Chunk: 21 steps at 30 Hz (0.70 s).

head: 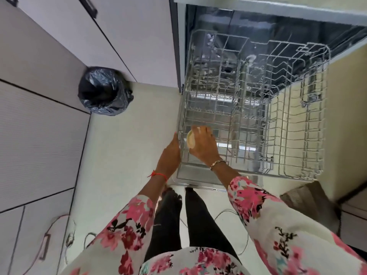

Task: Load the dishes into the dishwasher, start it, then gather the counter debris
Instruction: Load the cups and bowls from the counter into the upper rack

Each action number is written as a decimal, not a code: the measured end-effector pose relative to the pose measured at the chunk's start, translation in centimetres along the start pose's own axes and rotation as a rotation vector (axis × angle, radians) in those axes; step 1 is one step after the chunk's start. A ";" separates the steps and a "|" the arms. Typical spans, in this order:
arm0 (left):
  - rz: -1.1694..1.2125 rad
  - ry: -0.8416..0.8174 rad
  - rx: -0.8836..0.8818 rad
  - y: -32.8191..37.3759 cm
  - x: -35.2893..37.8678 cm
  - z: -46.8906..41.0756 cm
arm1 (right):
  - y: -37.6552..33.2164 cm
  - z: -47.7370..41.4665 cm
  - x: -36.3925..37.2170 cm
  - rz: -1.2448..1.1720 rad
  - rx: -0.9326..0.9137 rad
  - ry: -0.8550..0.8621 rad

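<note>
The dishwasher point(278, 22) stands open with its grey wire rack point(317, 135) pulled out over the lowered door point(198, 180). My right hand point(202, 143) grips a small pale yellow dish point(190, 138) at the rack's near left corner, fingers curled over it. My left hand point(171, 153) rests against the rack's left edge with straight fingers, just beside the dish. The rack looks bare apart from the dish; most of the dish is hidden by my right hand.
A bin lined with a black bag point(104, 92) stands on the floor to the left, against the pale cabinets point(49, 56). Thin cables point(228, 212) trail across the floor near my feet. A brown box point(305, 197) sits at the right of the door.
</note>
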<state>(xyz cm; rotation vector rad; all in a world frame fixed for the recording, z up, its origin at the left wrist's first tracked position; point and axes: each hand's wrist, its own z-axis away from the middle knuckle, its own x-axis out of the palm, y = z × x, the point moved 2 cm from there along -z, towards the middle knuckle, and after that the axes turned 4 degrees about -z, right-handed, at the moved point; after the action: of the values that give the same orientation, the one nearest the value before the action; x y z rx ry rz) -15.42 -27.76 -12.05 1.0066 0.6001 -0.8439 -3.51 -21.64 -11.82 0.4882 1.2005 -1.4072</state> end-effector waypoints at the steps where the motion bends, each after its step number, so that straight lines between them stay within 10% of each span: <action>1: 0.007 0.001 -0.006 0.0 0.1 0.0 | -0.2 -0.2 0.5 0.011 0.000 -0.008; 21: 0.059 -0.170 0.078 -0.9 -4.6 0.1 | -1.3 -1.8 0.1 -0.084 -0.004 -0.272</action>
<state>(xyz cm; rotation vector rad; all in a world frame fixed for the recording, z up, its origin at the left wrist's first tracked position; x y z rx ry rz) -18.68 -26.55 -8.89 1.0071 0.3938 -0.8959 -5.35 -20.35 -12.08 0.2358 1.0128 -1.4895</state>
